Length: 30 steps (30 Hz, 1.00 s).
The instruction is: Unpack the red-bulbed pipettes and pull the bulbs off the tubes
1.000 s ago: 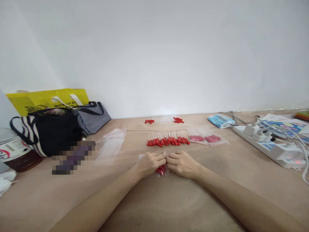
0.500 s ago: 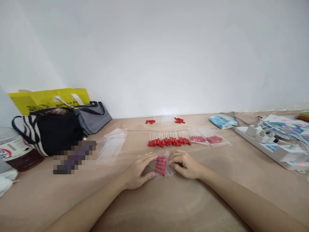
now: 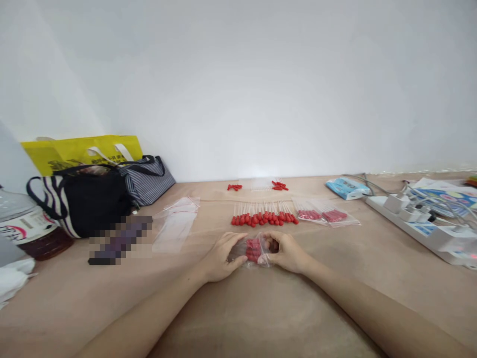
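A clear plastic bag (image 3: 253, 250) with several red-tipped pieces inside lies low over the table between my hands. My left hand (image 3: 224, 256) grips its left side, fingers above and thumb below. On the other side my right hand (image 3: 285, 252) pinches the bag's right edge between thumb and fingers. Just beyond stands a row of red-headed white sticks (image 3: 263, 217), side by side with the red ends toward me. Right of that row are filled clear bags (image 3: 322, 214) holding more red-tipped sticks. Flat clear bags (image 3: 177, 223) are stacked to the left.
Small red pieces (image 3: 234, 187) and another red cluster (image 3: 280, 186) lie near the wall. A power strip (image 3: 421, 231) with plugs and cables and a blue tissue pack (image 3: 347, 188) are right. Left are a black bag (image 3: 93, 204), striped bag (image 3: 149, 180), yellow bag (image 3: 74, 154) and bottle (image 3: 40, 238).
My fingers have closed onto both sides of the bag, which now looks bunched and slightly lifted. The right thumb has moved onto its edge. The whole view has shifted slightly.
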Each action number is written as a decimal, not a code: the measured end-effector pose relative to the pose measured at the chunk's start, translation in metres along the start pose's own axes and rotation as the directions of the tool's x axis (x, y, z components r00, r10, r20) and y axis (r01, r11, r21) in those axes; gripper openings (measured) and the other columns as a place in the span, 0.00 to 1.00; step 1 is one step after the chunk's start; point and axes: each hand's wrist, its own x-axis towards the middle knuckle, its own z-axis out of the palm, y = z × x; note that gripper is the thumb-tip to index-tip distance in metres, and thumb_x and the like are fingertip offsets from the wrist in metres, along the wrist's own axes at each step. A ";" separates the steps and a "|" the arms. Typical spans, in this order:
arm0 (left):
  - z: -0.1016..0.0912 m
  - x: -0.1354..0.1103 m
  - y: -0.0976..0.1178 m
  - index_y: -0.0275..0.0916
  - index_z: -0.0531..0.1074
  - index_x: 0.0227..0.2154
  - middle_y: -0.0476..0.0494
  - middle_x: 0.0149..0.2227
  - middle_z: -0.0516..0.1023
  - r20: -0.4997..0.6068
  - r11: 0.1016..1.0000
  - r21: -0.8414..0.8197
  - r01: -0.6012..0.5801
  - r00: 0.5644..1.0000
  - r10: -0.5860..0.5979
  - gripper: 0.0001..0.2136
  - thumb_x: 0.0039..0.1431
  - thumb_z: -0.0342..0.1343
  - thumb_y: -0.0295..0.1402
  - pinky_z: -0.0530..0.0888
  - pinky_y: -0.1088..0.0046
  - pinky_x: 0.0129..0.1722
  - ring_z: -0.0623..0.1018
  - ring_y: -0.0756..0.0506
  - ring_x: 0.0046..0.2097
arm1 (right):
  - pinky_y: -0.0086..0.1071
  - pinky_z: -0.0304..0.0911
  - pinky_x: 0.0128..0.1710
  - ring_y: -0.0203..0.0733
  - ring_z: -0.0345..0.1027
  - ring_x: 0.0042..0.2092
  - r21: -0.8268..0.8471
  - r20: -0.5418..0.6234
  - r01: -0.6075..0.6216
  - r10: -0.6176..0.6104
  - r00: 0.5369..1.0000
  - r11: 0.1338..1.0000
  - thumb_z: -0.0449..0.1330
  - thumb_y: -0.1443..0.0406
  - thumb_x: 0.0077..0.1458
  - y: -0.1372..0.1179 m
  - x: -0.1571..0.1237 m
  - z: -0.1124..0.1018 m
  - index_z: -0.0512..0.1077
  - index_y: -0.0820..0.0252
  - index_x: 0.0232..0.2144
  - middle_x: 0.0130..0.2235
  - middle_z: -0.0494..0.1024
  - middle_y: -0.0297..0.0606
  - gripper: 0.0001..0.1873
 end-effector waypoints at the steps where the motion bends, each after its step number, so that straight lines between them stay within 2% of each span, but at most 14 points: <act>1: 0.001 0.000 -0.001 0.39 0.60 0.49 0.40 0.49 0.67 0.000 1.000 -0.002 0.006 1.000 -0.006 0.20 0.53 0.51 0.36 0.64 0.63 0.50 0.67 0.43 0.50 | 0.26 0.53 0.25 0.31 0.58 0.25 -0.017 0.017 -0.001 0.001 1.000 1.000 0.65 0.60 0.36 -0.001 0.000 0.000 0.69 0.60 0.36 0.26 0.68 0.30 0.21; 4: 0.002 0.000 -0.002 0.40 0.60 0.49 0.42 0.47 0.68 -0.001 1.000 -0.019 0.011 1.000 -0.011 0.20 0.53 0.51 0.37 0.65 0.65 0.49 0.68 0.44 0.49 | 0.25 0.51 0.24 0.30 0.56 0.25 -0.077 0.047 0.029 -0.025 0.999 0.997 0.64 0.59 0.38 -0.006 0.001 -0.002 0.70 0.60 0.28 0.25 0.66 0.29 0.14; 7: 0.002 0.001 -0.002 0.40 0.61 0.49 0.42 0.45 0.69 0.003 1.000 -0.024 0.009 1.000 -0.009 0.19 0.53 0.52 0.36 0.66 0.65 0.47 0.69 0.45 0.47 | 0.25 0.53 0.26 0.31 0.57 0.27 -0.100 0.020 0.058 -0.056 0.998 0.993 0.65 0.59 0.37 -0.008 0.000 -0.001 0.68 0.60 0.25 0.26 0.66 0.30 0.13; 11: 0.002 0.002 -0.001 0.40 0.61 0.49 0.43 0.43 0.70 0.010 1.000 -0.028 -0.005 1.000 0.006 0.18 0.53 0.51 0.34 0.67 0.66 0.45 0.69 0.45 0.45 | 0.25 0.54 0.26 0.32 0.59 0.28 -0.041 0.009 0.033 -0.033 0.999 0.999 0.64 0.62 0.37 -0.011 -0.001 0.002 0.69 0.61 0.28 0.27 0.69 0.31 0.13; 13: 0.003 0.002 -0.001 0.41 0.61 0.48 0.43 0.43 0.70 0.007 0.999 -0.034 -0.012 1.000 0.012 0.18 0.53 0.51 0.33 0.67 0.66 0.45 0.69 0.45 0.45 | 0.25 0.55 0.27 0.32 0.59 0.27 -0.001 0.036 0.049 -0.049 0.998 0.999 0.63 0.63 0.39 -0.014 -0.001 0.004 0.70 0.61 0.30 0.27 0.70 0.31 0.12; 16: 0.003 0.002 -0.002 0.41 0.62 0.48 0.43 0.43 0.70 0.012 0.999 -0.047 -0.011 1.000 0.012 0.17 0.53 0.51 0.34 0.66 0.66 0.45 0.69 0.45 0.45 | 0.24 0.54 0.26 0.30 0.58 0.26 0.061 0.081 0.070 -0.075 0.994 0.996 0.60 0.66 0.42 -0.015 0.001 0.007 0.72 0.61 0.28 0.25 0.70 0.30 0.07; 20: 0.002 0.001 -0.003 0.41 0.63 0.47 0.43 0.43 0.70 0.034 0.998 -0.056 0.000 0.999 0.002 0.18 0.53 0.52 0.35 0.67 0.67 0.45 0.70 0.45 0.45 | 0.23 0.53 0.23 0.29 0.57 0.24 0.100 0.070 -0.005 -0.002 0.998 0.995 0.59 0.67 0.41 -0.010 0.002 0.006 0.72 0.62 0.27 0.23 0.69 0.30 0.06; 24: 0.000 0.001 -0.003 0.41 0.64 0.47 0.44 0.45 0.70 0.028 0.999 -0.053 0.004 1.000 -0.003 0.17 0.53 0.53 0.35 0.66 0.67 0.46 0.69 0.45 0.46 | 0.22 0.52 0.20 0.29 0.57 0.22 0.074 0.119 -0.090 0.080 0.990 0.993 0.59 0.66 0.40 -0.007 0.002 -0.003 0.71 0.63 0.23 0.20 0.68 0.30 0.05; 30: -0.002 0.001 -0.004 0.41 0.64 0.46 0.44 0.45 0.70 0.025 0.998 -0.054 0.013 1.000 -0.011 0.17 0.52 0.53 0.35 0.66 0.67 0.46 0.70 0.45 0.46 | 0.23 0.53 0.21 0.29 0.57 0.22 -0.056 0.073 -0.004 0.008 0.997 0.998 0.56 0.68 0.42 -0.012 -0.003 -0.017 0.70 0.63 0.24 0.21 0.68 0.30 0.04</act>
